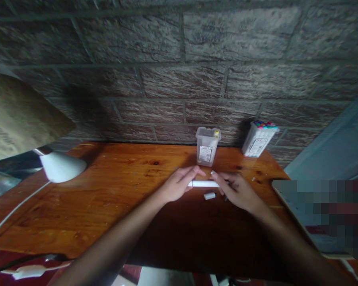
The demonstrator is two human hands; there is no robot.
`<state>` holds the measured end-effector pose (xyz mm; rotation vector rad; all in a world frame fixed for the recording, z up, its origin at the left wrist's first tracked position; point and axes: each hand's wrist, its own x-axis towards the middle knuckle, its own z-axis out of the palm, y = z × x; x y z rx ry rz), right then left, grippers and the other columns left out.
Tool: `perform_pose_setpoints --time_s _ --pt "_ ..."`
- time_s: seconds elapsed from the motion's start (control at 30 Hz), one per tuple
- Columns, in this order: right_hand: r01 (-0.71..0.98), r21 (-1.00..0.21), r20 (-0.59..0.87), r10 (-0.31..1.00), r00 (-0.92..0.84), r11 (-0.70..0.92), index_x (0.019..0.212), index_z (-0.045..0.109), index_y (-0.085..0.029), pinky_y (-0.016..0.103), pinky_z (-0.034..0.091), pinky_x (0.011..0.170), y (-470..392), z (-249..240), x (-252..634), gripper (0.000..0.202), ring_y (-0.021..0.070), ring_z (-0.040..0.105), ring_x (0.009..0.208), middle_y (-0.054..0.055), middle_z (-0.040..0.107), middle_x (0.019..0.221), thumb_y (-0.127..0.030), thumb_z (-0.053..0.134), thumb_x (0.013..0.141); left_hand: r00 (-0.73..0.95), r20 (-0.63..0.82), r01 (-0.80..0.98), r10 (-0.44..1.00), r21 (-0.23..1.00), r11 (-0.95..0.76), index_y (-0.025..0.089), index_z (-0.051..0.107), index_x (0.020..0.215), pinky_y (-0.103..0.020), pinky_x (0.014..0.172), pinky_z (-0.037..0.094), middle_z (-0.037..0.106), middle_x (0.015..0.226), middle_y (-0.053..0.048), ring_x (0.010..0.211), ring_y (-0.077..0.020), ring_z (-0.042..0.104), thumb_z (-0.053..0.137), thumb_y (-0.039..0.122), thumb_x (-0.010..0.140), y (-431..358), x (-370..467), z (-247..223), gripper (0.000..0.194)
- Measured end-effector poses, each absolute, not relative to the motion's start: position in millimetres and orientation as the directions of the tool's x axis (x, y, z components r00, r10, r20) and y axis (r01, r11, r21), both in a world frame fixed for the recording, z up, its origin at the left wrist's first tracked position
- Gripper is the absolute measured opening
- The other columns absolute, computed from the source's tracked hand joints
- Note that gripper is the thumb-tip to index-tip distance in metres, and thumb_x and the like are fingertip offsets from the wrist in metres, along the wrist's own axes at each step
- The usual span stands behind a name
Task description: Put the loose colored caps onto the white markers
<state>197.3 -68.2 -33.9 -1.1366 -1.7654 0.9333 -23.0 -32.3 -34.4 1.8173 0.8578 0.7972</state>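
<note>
A white marker lies level between my two hands, just above the wooden table. My left hand grips its left end between thumb and fingers. At its right end, my right hand has its fingers closed round it, and a small whitish piece shows at a fingertip. Below the marker, a short white cap rests on the table. Behind my hands stands a clear plastic container with a label and a yellow-ended item inside.
Another container, full of colourful-ended markers, stands at the back right. A lamp with a white base and cable is on the left. A flat device lies at the right edge. A brick wall rises behind the table.
</note>
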Motion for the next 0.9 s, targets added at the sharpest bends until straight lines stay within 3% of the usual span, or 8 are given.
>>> perform_pose_setpoints --time_s 0.1,0.2,0.4,0.53,0.67,0.77,0.9 --pt "0.046 -0.996 0.059 0.968 -0.246 0.072 0.089 0.074 -0.021 0.026 0.039 0.05 -65 -30 196 0.062 0.014 0.052 0.052 0.002 0.063 0.062 -0.071 0.038 0.092 0.529 0.208 0.208 0.823 0.908 -0.363 0.018 0.072 0.103 -0.022 0.058 0.04 0.067 0.081 -0.002 0.066 -0.0133 0.056 0.043 0.048 0.099 -33 -20 -34 0.042" --pt "-0.211 -0.964 -0.073 0.921 -0.383 -0.164 0.083 0.073 -0.021 0.028 0.045 0.056 -60 -25 202 0.066 0.0173 0.06 0.064 0.007 0.071 0.08 -0.074 0.034 0.09 0.579 0.254 0.181 0.775 0.886 -0.426 0.017 0.071 0.099 -0.022 0.066 0.043 0.069 0.086 -0.002 0.075 -0.0143 0.058 0.051 0.043 0.097 -34 -17 -33 0.032" --pt "-0.317 -0.894 -0.123 0.854 -0.505 -0.316 0.066 0.062 -0.018 0.03 0.046 0.064 -57 -19 209 0.055 0.0192 0.061 0.072 0.009 0.071 0.08 -0.063 0.043 0.09 0.667 0.203 0.238 0.716 0.853 -0.464 0.015 0.07 0.092 -0.021 0.064 0.042 0.064 0.077 0.0 0.07 -0.012 0.056 0.048 0.039 0.099 -45 -11 -31 0.034" --pt "-0.363 -0.898 -0.078 0.902 -0.424 -0.248 0.059 0.052 -0.02 0.029 0.041 0.067 -61 -26 200 0.05 0.0161 0.053 0.064 0.002 0.06 0.062 -0.054 0.038 0.094 0.639 0.232 0.267 0.733 0.827 -0.494 0.016 0.07 0.095 -0.02 0.069 0.044 0.069 0.084 0.0 0.074 -0.012 0.061 0.049 0.038 0.099 -52 -10 -34 0.03" --pt "-0.17 -0.983 -0.009 0.952 -0.304 -0.064 0.057 0.047 -0.021 0.03 0.036 0.067 -64 -36 191 0.048 0.0148 0.043 0.059 -0.002 0.048 0.056 -0.05 0.038 0.094 0.635 0.264 0.269 0.726 0.806 -0.528 0.018 0.069 0.099 -0.021 0.074 0.047 0.072 0.091 -0.001 0.081 -0.0132 0.065 0.049 0.036 0.099 -55 -12 -37 0.027" --pt "-0.026 -0.999 0.048 0.972 -0.23 0.043 0.056 0.047 -0.022 0.031 0.035 0.066 -62 -38 189 0.051 0.0149 0.042 0.058 -0.002 0.045 0.057 -0.052 0.035 0.094 0.627 0.288 0.275 0.724 0.788 -0.551 0.018 0.069 0.098 -0.02 0.075 0.047 0.073 0.091 -0.001 0.081 -0.0124 0.066 0.051 0.034 0.099 -52 -11 -38 0.025" --pt "-0.082 -0.985 0.158 0.986 -0.052 0.154 0.06 0.05 -0.021 0.029 0.037 0.06 -57 -32 192 0.047 0.0142 0.044 0.058 -0.001 0.048 0.061 -0.055 0.041 0.092 0.528 0.379 0.295 0.76 0.757 -0.583 0.018 0.069 0.101 -0.018 0.065 0.046 0.071 0.081 0.001 0.07 -0.0105 0.064 0.06 0.035 0.094 -46 -10 -35 0.021"
